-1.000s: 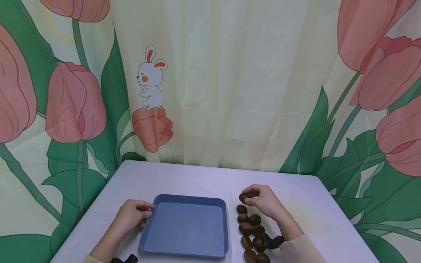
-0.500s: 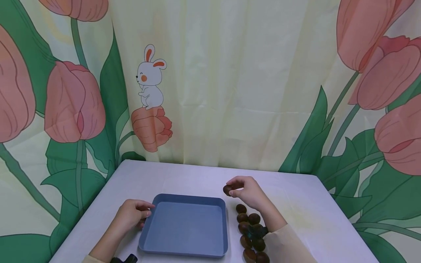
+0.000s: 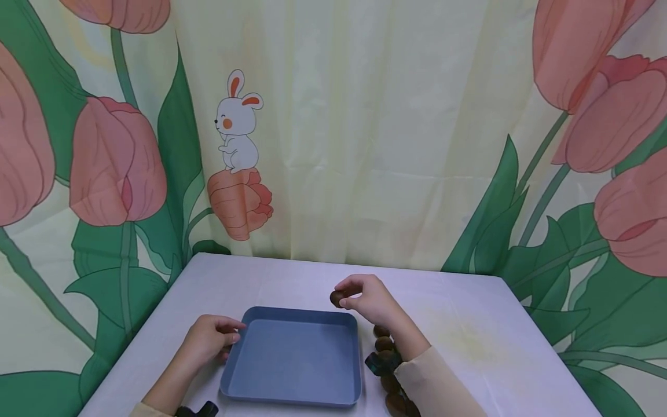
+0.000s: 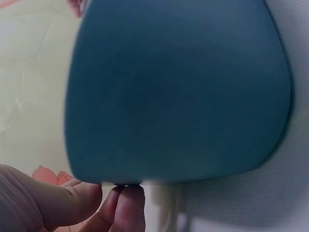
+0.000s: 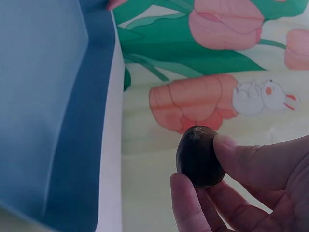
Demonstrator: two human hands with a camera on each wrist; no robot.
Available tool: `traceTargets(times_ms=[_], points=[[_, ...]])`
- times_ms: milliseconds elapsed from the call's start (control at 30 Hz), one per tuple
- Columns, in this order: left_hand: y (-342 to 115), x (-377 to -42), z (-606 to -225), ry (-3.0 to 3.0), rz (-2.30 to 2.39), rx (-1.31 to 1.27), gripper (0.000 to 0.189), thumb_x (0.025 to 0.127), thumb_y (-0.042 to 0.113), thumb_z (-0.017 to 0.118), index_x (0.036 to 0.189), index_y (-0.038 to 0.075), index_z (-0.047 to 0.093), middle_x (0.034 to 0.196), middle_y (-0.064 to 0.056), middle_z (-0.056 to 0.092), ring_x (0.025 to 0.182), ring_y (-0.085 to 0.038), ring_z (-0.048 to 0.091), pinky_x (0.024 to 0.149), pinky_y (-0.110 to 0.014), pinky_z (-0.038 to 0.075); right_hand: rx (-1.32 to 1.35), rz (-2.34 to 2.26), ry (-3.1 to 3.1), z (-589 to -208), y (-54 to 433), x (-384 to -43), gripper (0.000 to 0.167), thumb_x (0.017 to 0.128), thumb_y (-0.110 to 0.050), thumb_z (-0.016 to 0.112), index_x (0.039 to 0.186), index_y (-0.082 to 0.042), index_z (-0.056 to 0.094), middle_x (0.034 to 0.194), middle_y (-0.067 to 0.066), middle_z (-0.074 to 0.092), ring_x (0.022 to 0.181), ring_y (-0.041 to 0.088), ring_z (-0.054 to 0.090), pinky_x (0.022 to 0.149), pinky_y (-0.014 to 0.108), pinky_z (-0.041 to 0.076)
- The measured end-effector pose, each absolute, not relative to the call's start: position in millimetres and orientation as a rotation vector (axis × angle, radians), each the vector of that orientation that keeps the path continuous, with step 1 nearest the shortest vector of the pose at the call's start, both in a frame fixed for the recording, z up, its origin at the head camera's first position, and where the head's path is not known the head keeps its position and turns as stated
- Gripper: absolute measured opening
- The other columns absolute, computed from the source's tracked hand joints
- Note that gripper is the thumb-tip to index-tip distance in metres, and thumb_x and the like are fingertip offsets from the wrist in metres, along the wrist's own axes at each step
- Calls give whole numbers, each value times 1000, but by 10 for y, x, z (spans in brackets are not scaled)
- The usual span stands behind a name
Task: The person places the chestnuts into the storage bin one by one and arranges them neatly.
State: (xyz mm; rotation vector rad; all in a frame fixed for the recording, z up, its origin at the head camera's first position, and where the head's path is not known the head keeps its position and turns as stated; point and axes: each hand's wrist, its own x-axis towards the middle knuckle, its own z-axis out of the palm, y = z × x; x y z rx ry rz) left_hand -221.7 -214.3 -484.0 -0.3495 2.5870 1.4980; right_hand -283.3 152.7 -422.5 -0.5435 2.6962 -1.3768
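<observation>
My right hand [image 3: 369, 299] pinches a dark brown chestnut [image 3: 337, 298] between thumb and fingertips, above the far right corner of a shallow blue tray [image 3: 294, 362]. In the right wrist view the chestnut [image 5: 198, 157] shows a pale tip, with the tray's wall [image 5: 84, 130] to its left. At the tray's left side is my left hand [image 3: 208, 339], its fingertips right at the rim. From the left wrist, thumb and bent fingers [image 4: 129, 205] touch the tray's edge without closing round it. Nothing lies in the tray.
More chestnuts [image 3: 391, 384] lie in a rough double row right of the tray, partly hidden by the right forearm and its wrist camera [image 3: 383, 364]. A white cloth covers the table [image 3: 469, 324]. Behind it hangs a curtain [image 3: 365, 145] printed with tulips and a rabbit.
My right hand has lifted the farthest chestnut from the row and carried it left to the tray's far right corner. My left hand has stayed at the rim.
</observation>
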Motion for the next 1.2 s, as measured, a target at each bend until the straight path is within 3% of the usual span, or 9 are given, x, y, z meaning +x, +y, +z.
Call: traceTargets(times_ms=[467,733,967,1200], points=[[-2141,-2217,-4841,2576,1511,-357,24,96,-4,73,118,2,81,99,-13,72,70,-21,62,62,-34,57,-633,-1348,2614,-4306,1092,-2832,23,92,-5,80,112,-18,82,106,1,80,101,18,72,88,40,59],[-2143,-2206,-4843,2567,1540,-358,24,95,-5,73,117,1,81,97,-13,72,70,-21,63,61,-34,57,-697,-1348,2561,-4356,900,-2825,23,91,-4,82,111,-14,83,105,4,81,99,18,74,83,32,59],[-2143,-2200,-4843,2582,1536,-341,25,95,-6,73,117,1,81,99,-13,73,72,-21,63,60,-34,58,-706,-1296,2548,-4428,714,-2846,23,91,-7,83,109,-21,84,104,-3,81,96,14,73,81,33,59],[-2143,-2204,-4841,2576,1535,-345,24,95,-5,72,117,1,81,100,-13,73,73,-21,63,61,-34,58,-729,-1311,2470,-4514,575,-2905,22,91,-6,83,109,-19,84,103,-2,81,92,12,74,83,32,59]])
